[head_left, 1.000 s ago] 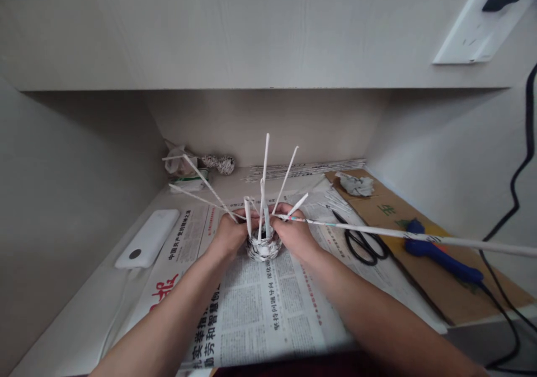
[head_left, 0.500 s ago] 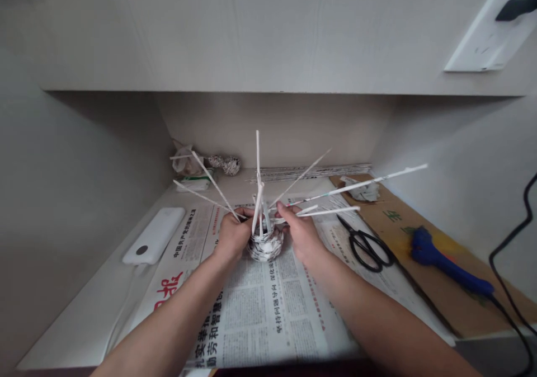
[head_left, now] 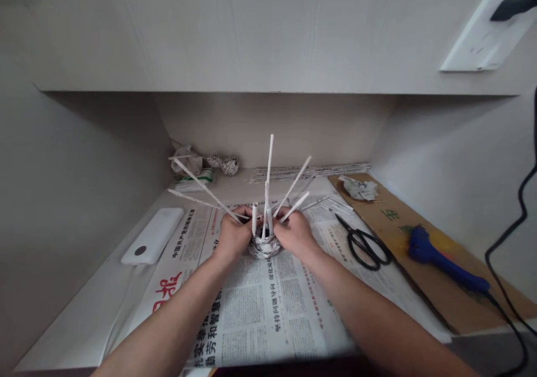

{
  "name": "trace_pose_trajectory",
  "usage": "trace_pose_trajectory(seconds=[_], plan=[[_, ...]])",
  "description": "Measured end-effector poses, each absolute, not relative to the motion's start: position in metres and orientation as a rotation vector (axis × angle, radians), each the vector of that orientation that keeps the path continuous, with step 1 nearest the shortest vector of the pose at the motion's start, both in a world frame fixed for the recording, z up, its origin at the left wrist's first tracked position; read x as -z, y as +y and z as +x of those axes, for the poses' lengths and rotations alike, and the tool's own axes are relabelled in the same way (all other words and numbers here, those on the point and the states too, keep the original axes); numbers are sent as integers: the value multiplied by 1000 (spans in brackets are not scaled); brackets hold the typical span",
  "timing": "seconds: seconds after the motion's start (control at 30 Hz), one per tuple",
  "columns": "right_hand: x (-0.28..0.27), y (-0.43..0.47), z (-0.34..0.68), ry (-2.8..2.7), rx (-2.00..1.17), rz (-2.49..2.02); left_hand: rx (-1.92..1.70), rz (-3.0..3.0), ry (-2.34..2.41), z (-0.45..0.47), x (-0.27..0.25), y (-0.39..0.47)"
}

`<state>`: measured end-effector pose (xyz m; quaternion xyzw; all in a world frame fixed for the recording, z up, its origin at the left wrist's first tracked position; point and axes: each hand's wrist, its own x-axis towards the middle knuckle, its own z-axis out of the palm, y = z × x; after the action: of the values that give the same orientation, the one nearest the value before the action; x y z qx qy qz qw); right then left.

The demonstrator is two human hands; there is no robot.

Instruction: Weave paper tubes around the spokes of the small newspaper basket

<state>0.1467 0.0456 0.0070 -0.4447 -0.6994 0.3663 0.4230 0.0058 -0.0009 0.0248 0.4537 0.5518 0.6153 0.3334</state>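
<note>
A small round basket (head_left: 265,248) woven from rolled newspaper strips is held between my hands over the newspaper. Several white paper sticks (head_left: 271,159) rise and fan out from its rim. My left hand (head_left: 235,232) grips the basket's left side, fingers curled behind it, with two sticks slanting out past the fingers. On the right side, my right hand (head_left: 296,232) is closed at the rim, thumb toward the opening, among the sticks leaning right. The fingertips of both hands are partly hidden by the basket and sticks.
Newspaper (head_left: 247,310) covers the work surface. Black scissors (head_left: 364,248) and a blue glue gun (head_left: 448,265) on cardboard (head_left: 394,237) lie right. A white power bank (head_left: 153,236) sits left. Behind are paper sticks (head_left: 310,171) and a woven gourd shape (head_left: 224,164). A shelf panel overhangs.
The basket has turned, and its sticks now point in different directions. The long stick that stretched far right no longer does. My right hand has shifted slightly inward around the rim.
</note>
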Motion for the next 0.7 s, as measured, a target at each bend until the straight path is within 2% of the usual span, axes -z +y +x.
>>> trace_pose_trajectory(seconds=[0.17, 0.37, 0.7], plan=[[-4, 48, 145, -1674, -1067, -1088, -1575, 1235, 1427, 5, -22, -1], [-18, 45, 149, -1949, -625, -1081, -1574, 1270, 1378, 2, -21, 2], [-28, 35, 151, -2119, -302, -1217, -1549, 1163, 1441, 9, -24, -3]])
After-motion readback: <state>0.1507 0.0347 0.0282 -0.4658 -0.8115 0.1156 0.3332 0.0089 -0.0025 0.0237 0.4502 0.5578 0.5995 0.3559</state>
